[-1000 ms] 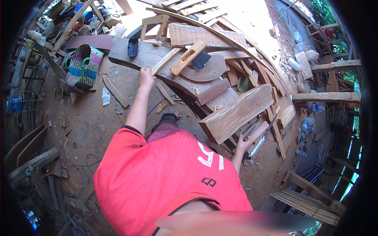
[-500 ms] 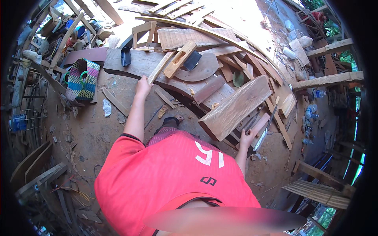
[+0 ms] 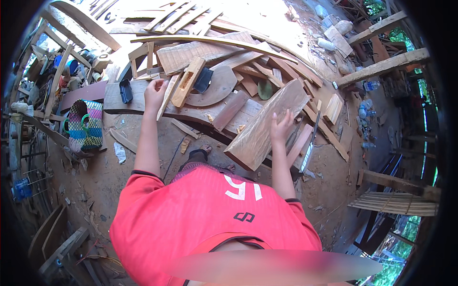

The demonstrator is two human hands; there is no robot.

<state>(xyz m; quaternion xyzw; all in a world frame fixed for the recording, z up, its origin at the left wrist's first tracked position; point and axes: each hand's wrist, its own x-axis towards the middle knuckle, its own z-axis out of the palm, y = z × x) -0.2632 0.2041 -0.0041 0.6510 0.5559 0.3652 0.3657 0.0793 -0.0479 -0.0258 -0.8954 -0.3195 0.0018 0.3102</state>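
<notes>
The left hand [image 3: 155, 95] is above the near edge of the counter [image 3: 113, 101], toward its left end, fingers curled inward; whether they touch anything cannot be told. Just beside it, a thin wooden strip [image 3: 168, 98] lies at a slant, its lower end reaching the counter's near edge. Right of the strip is a slotted wooden block [image 3: 188, 83], with a black piece [image 3: 204, 80] next to it and a rounded flat board [image 3: 215, 90] at its side.

The right hand [image 3: 281, 126] has its fingers spread at the right side of a thick wooden board [image 3: 262, 126]; contact cannot be told for sure. That board lies slantwise toward the counter's right end, its lower end jutting past the near edge. A reddish wood piece [image 3: 230, 110] sits to its left, while a black box [image 3: 126, 91] rests near the counter's left end, with a woven bag [image 3: 86, 125] below on the floor [image 3: 114, 176]
</notes>
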